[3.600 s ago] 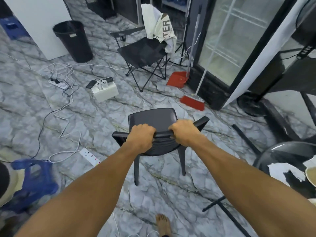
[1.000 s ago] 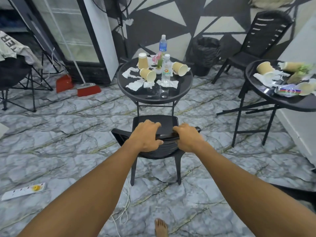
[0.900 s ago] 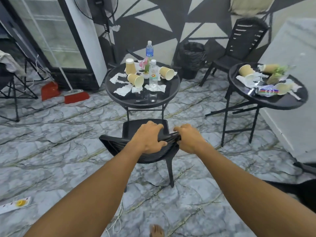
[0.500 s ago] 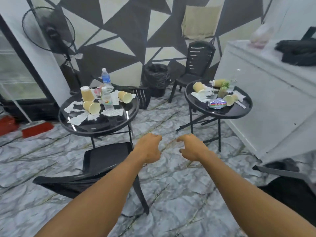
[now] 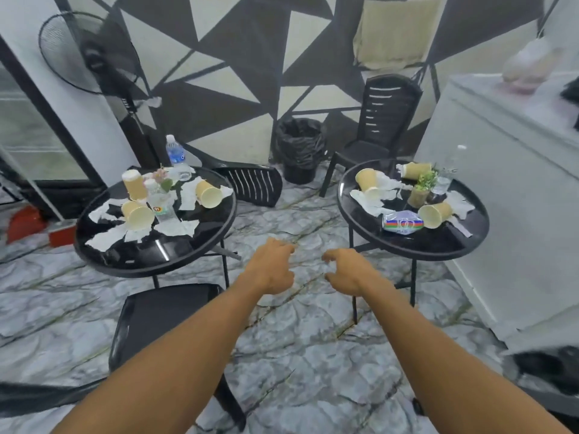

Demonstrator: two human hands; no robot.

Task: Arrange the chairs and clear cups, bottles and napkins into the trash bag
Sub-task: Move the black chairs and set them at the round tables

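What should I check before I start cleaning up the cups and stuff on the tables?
1. Both hands free: ok. The left hand and right hand are open and hold nothing.
2. Chair set at the left table: ok.
3. Trash bin with a bag in it: ok, by the wall between the tables.
4. Path to the bin: not ok, a tipped chair lies near it.
5. Cups empty: cannot tell.
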